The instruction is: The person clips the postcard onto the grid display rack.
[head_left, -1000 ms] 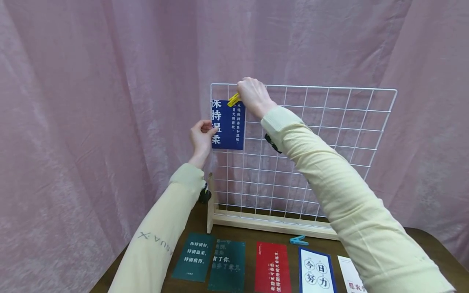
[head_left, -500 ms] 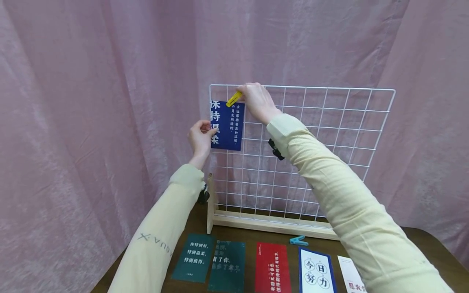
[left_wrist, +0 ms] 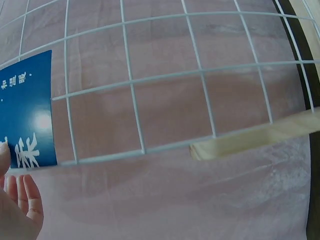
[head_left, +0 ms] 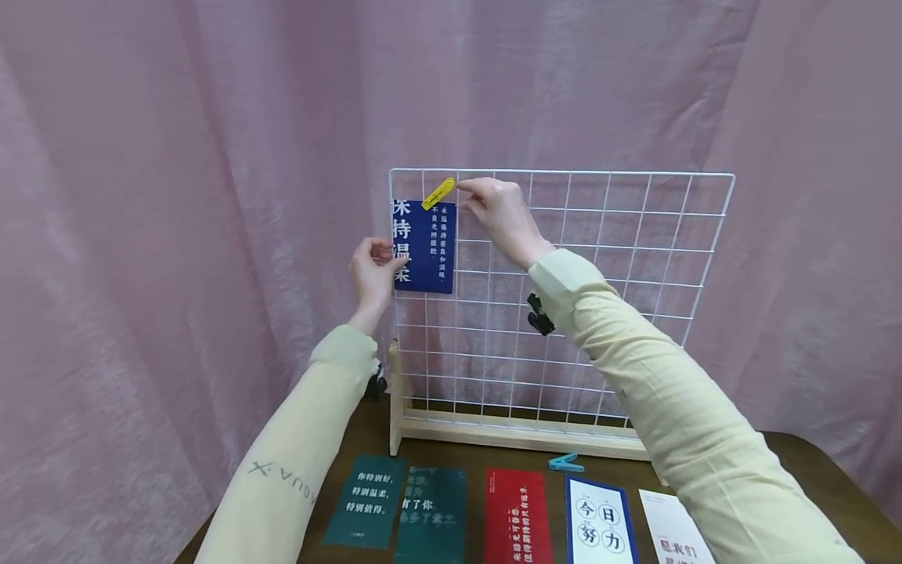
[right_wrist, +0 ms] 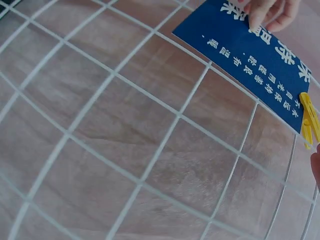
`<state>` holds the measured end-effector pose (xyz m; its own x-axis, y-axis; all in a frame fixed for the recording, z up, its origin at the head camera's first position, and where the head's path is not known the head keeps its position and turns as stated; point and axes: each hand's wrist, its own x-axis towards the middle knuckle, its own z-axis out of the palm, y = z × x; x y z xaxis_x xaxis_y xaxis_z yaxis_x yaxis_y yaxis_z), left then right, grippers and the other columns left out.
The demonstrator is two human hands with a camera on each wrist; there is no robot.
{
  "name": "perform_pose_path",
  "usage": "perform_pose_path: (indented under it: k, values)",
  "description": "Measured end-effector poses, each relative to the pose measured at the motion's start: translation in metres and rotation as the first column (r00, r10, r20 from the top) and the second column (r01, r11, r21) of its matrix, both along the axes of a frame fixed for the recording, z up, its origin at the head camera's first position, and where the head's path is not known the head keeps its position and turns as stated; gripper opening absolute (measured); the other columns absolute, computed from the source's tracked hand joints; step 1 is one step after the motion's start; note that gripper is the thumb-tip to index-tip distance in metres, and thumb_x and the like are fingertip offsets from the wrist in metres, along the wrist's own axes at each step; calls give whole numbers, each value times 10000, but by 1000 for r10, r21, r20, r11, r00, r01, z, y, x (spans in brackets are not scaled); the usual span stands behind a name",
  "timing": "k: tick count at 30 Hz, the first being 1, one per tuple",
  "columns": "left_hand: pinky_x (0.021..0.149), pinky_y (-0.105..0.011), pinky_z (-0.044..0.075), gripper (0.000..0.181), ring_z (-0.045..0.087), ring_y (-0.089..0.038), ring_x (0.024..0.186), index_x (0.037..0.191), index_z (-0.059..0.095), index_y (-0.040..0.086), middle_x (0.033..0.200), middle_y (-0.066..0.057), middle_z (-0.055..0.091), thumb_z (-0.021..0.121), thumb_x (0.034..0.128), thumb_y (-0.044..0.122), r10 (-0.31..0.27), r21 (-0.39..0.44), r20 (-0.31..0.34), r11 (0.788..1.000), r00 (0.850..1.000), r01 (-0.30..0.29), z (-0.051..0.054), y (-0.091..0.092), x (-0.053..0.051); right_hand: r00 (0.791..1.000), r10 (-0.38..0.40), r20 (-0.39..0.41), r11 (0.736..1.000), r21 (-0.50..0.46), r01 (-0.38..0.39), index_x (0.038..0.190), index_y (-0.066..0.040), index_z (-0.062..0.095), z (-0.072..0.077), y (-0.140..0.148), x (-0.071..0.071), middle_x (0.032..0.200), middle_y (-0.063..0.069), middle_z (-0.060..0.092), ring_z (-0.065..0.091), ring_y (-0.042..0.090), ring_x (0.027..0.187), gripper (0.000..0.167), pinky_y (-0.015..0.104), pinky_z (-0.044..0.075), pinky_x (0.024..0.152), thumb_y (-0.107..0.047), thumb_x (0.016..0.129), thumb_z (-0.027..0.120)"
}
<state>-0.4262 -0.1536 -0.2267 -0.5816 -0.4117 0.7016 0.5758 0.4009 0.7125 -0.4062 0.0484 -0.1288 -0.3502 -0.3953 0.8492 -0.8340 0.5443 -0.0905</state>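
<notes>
A blue card (head_left: 427, 249) with white characters hangs against the upper left of a white wire grid (head_left: 557, 270). A yellow clothespin (head_left: 438, 193) sits tilted across the card's top edge, clipped there. My left hand (head_left: 372, 270) pinches the card's left edge, thumb in front, as the right wrist view also shows. Just right of the clothespin, my right hand (head_left: 503, 211) has its fingertips a little apart from the clothespin's end and holds nothing. In the left wrist view only a corner of the card (left_wrist: 31, 110) and part of my left hand show.
A wooden base (head_left: 521, 436) carries the grid on a brown table. In front lie two green cards (head_left: 362, 501), a red card (head_left: 517, 517), a blue-bordered white card (head_left: 601, 521) and another white card (head_left: 672, 525). A light-blue clothespin (head_left: 566, 463) lies near the base. Pink curtain hangs behind.
My right hand has let go of the yellow clothespin and drawn back to the right and down. The clothespin stays on the card. My left hand keeps its hold. The head view has shifted slightly.
</notes>
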Motion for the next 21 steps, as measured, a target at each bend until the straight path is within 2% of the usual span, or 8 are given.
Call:
perform_pose_path:
  k: [5, 9, 12, 16, 21]
  values:
    - [619, -190, 400, 297, 516, -188, 693, 896, 580, -63, 806, -162, 572, 765, 664, -55, 11, -17, -17, 1000, 1000, -11, -2, -15, 6, 998, 69, 5, 992, -102, -68, 1016, 43, 652, -15, 14, 11, 986, 143, 639, 618, 187, 806, 225, 215, 461, 729, -7, 797, 669]
    - [620, -174, 391, 298, 504, -161, 691, 899, 575, -65, 839, -185, 577, 760, 665, -61, -6, -35, -24, 999, 1000, 5, -4, -23, 12, 997, 79, 21, 983, -167, -74, 997, 44, 658, -30, 31, 18, 951, 140, 647, 623, 184, 786, 218, 230, 475, 709, -11, 787, 683]
    - [624, -173, 398, 315, 492, -126, 674, 916, 567, -68, 843, -204, 570, 759, 666, -62, -29, -37, -21, 999, 999, 28, -8, -28, 17, 993, 104, 62, 975, -205, -89, 997, 28, 664, -44, 40, 21, 944, 114, 654, 626, 165, 772, 234, 235, 481, 692, -32, 774, 701]
    - [631, -176, 401, 363, 477, -95, 658, 958, 539, -70, 833, -205, 553, 756, 667, -67, -78, -44, 10, 996, 997, 78, -22, -34, 26, 981, 161, 105, 964, -230, -133, 1000, 23, 663, -66, 47, 24, 939, 95, 658, 628, 152, 766, 242, 267, 490, 682, -40, 770, 708]
    - [635, -163, 399, 392, 490, -109, 669, 973, 529, -71, 834, -213, 548, 761, 656, -74, -122, -70, 47, 990, 991, 125, -45, -45, 38, 975, 174, 141, 962, -236, -138, 1001, 15, 664, -90, 56, 29, 926, 76, 663, 626, 123, 770, 243, 289, 494, 683, -47, 770, 707]
